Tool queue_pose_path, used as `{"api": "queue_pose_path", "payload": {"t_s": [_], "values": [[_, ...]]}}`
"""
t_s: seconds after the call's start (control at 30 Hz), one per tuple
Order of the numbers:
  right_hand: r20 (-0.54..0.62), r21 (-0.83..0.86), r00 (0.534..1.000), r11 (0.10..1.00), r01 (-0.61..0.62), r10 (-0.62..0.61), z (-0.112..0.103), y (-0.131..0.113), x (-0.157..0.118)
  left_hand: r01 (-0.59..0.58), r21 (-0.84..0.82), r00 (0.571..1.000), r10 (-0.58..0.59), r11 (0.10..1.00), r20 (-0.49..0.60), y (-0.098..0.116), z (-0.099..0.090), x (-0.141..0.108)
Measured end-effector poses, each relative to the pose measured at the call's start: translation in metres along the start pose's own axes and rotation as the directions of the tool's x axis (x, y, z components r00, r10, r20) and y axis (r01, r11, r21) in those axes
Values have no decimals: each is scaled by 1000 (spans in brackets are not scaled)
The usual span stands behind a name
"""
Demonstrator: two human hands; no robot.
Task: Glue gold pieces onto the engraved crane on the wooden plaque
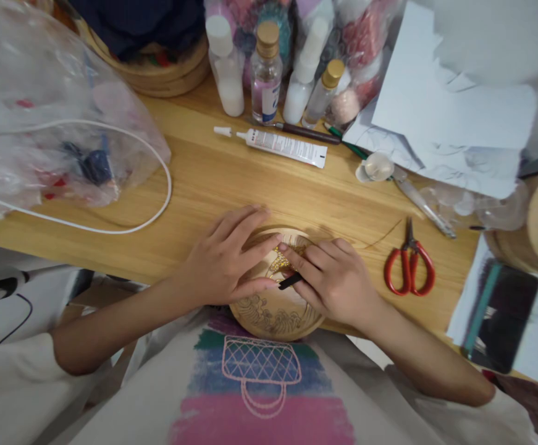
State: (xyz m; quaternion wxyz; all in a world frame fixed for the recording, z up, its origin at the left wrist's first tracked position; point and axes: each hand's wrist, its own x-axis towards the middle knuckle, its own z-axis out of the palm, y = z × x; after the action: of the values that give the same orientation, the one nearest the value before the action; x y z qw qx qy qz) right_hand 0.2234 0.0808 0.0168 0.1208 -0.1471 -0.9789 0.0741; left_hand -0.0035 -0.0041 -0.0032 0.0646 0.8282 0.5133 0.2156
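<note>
A round wooden piece (275,321) with dark wave lines drawn on it sits at the table's front edge, against my shirt. Gold-coloured work (278,263) shows in its upper part, partly covered by my fingers. My left hand (226,259) lies over the left side of the piece, fingers stretched and thumb apart. From the right, my right hand (331,275) is closed round a slim black tool (290,281), its index fingertip pressing near the gold work. The tool's other end is hidden in the hand, so I cannot tell its kind.
Red-handled scissors (409,266) lie to the right, beside a thin thread. Behind are a white tube (287,147), several bottles (267,74) and papers (454,117). A plastic bag (55,117) and white cable (169,185) occupy the left. A black phone (504,318) lies at right.
</note>
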Motion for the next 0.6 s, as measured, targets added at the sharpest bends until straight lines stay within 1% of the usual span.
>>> {"api": "queue_pose_path", "payload": {"t_s": [0.1,0.17,0.23,0.27,0.3,0.37,0.43,0.47,0.53,0.6], "values": [[-22,47,1000,999,-14,15,1,-1,-1,2,-57,1000,-1,998,21,-2,-3,1],[-75,115,995,991,-61,70,1,-1,-2,35,-118,999,-30,992,44,-4,-6,2],[-143,216,970,963,-161,194,0,0,-4,85,-184,996,-76,979,56,-5,-10,3],[-169,268,946,937,-225,276,-1,1,-6,107,-211,994,-98,972,52,-6,-11,3],[-187,315,912,902,-297,365,-3,3,-7,128,-230,992,-121,965,43,-6,-11,3],[-187,379,821,810,-447,540,-6,11,-9,166,-239,986,-165,957,22,-6,-11,3],[-165,396,704,700,-594,690,-11,23,-10,193,-230,979,-202,954,-14,-5,-10,3],[-178,382,632,645,-662,754,-14,31,-11,201,-223,976,-215,954,-38,-5,-8,3],[-164,325,490,516,-793,856,-22,48,-13,199,-210,971,-221,957,-89,-5,-6,3],[-129,235,375,396,-888,918,-33,65,-17,190,-185,967,-217,964,-137,-5,-4,2]]}}
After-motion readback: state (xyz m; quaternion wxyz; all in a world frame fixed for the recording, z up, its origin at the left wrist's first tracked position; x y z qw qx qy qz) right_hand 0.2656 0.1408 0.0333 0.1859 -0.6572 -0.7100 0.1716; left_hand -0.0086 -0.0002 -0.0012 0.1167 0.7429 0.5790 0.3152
